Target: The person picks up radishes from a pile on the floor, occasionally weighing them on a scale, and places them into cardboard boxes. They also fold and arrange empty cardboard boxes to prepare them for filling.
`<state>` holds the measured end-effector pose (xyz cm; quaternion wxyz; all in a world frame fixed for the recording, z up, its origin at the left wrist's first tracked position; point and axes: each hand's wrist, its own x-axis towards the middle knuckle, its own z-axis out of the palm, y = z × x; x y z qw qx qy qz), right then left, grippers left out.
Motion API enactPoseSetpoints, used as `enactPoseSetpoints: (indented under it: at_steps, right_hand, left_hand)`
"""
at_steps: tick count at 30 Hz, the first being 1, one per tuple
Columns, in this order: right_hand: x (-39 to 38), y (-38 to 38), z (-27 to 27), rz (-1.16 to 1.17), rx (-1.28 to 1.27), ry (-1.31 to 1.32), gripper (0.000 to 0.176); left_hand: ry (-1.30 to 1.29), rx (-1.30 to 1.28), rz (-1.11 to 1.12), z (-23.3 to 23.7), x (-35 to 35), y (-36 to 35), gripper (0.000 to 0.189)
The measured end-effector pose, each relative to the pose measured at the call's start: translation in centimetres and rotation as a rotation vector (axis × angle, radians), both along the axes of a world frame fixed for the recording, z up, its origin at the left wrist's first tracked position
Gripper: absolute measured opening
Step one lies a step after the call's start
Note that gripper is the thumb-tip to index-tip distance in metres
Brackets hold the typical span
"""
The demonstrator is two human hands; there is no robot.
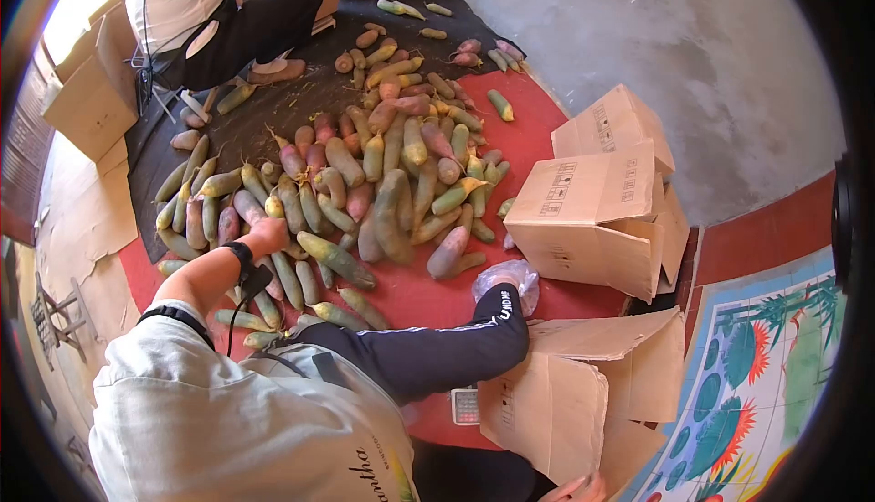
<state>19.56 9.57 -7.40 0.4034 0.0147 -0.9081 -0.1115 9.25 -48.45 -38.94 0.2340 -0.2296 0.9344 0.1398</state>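
Note:
A large heap of long green and purple radishes (394,215) lies on red and black cloth. At the left side of the heap, my left hand (269,235) is closed at the end of a purplish radish (247,207), its fingertips hidden. Dark bands circle that wrist. My right hand (578,489) shows only partly at the bottom edge, its fingers at the lower flap of an open cardboard box (547,406). My leg in dark trousers (428,356) stretches between the heap and this box, with a clear plastic cover (519,283) over the foot.
More cardboard boxes (570,206) stand on the right, flaps open. A small device with keys (465,406) lies beside the near box. Another person (246,32) sits at the upper left, beside a tall carton (91,92). Painted tiles (729,393) border the lower right.

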Motion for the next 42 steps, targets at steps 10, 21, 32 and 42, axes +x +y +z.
enactPoseSetpoints:
  at_steps: [10,21,32,42]
  right_hand:
    - [2.4,1.6,-8.6,-0.157,-0.079,-0.316,0.020]
    - [1.4,0.7,-9.3,-0.114,-0.155,-0.317,0.019]
    - [2.1,1.8,-9.8,-0.136,-0.133,-0.367,0.019]
    - [2.0,2.0,-10.0,-0.122,-0.098,-0.361,0.018]
  left_hand:
    - [-0.016,0.065,0.285,-4.1,5.6,-1.4,0.040]
    - [-0.009,-0.113,0.332,-2.9,3.7,-0.4,0.057]
    - [-0.234,-0.156,0.245,-5.0,2.2,-2.3,0.059]
    - [0.110,-0.321,0.084,-3.3,0.9,-3.3,0.055]
